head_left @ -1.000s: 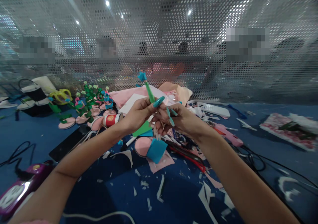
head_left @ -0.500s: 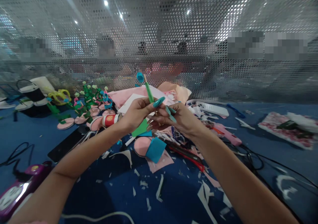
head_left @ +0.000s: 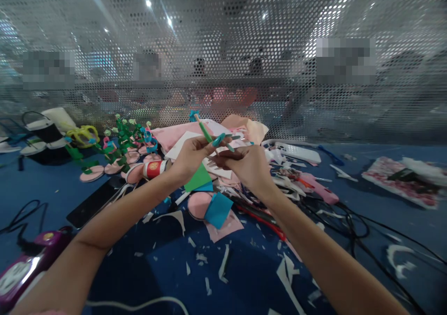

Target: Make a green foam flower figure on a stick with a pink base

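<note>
A thin wooden stick partly wrapped in green paper (head_left: 205, 131) slants up and to the left between my hands. My left hand (head_left: 192, 155) is closed on its middle, thumb and fingers pinching the green part. At the stick's lower end the fingers of my right hand (head_left: 248, 167) are pinched together; they partly hide that end. Long teal nails show on both hands. A curled blue paper piece (head_left: 194, 115) appears by the upper tip; whether it is fixed to the stick I cannot tell. Below my hands are green paper (head_left: 198, 178), blue paper (head_left: 219, 210) and a pink disc (head_left: 200, 205).
Paper flowers on pink bases (head_left: 131, 140) stand at left, near yellow-handled scissors (head_left: 83, 136) and a red-labelled roll (head_left: 156, 168). A pink glue gun (head_left: 321, 190) with a black cord lies right. A perforated metal panel (head_left: 223, 40) rises behind; paper scraps litter the blue surface.
The stick has tilted further left and dropped slightly. My right hand has turned and shifted a little, its fingers now at the stick's lower end. The green sheet below shows more.
</note>
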`<state>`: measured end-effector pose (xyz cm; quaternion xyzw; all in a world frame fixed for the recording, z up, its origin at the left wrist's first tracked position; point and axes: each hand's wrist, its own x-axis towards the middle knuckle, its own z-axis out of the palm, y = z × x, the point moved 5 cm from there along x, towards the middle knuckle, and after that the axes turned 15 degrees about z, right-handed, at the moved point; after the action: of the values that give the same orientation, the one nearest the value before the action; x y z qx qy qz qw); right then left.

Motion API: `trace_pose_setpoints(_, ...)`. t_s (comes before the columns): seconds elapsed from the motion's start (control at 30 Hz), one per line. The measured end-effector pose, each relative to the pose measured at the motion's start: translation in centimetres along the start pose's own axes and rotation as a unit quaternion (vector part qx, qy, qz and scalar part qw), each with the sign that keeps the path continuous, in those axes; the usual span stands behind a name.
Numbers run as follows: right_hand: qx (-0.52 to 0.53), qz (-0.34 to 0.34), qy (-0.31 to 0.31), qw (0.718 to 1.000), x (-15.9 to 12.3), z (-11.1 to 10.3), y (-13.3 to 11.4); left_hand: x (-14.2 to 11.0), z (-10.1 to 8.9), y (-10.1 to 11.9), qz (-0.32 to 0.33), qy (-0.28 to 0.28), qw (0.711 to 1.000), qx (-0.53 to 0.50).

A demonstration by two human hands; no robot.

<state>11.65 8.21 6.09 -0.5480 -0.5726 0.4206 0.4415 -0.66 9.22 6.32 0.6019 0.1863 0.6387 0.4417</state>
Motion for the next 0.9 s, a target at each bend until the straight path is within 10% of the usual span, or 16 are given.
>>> trace_pose_setpoints(0.13,-0.022,-0.032,0.018,0.999,-0.2,-0.1,-0.3,0.0,0.0,0.0,0.004,0.013,1.0,0.002)
trace_pose_setpoints(0.43,0.052,0.088,-0.298,0.949,-0.1,0.9,-0.2,-0.3,0.6,0.5,-0.102,-0.038,0.993,-0.055)
trace_pose_setpoints(0.67,0.13,0.086,-0.29,0.944,0.1,1.3,0.2,-0.7,1.4,0.8,-0.097,-0.058,0.991,-0.069)
trace_pose_setpoints(0.9,0.11,0.068,-0.145,0.981,0.1,0.5,-0.1,-0.5,1.1,0.5,-0.043,-0.041,0.997,-0.049)
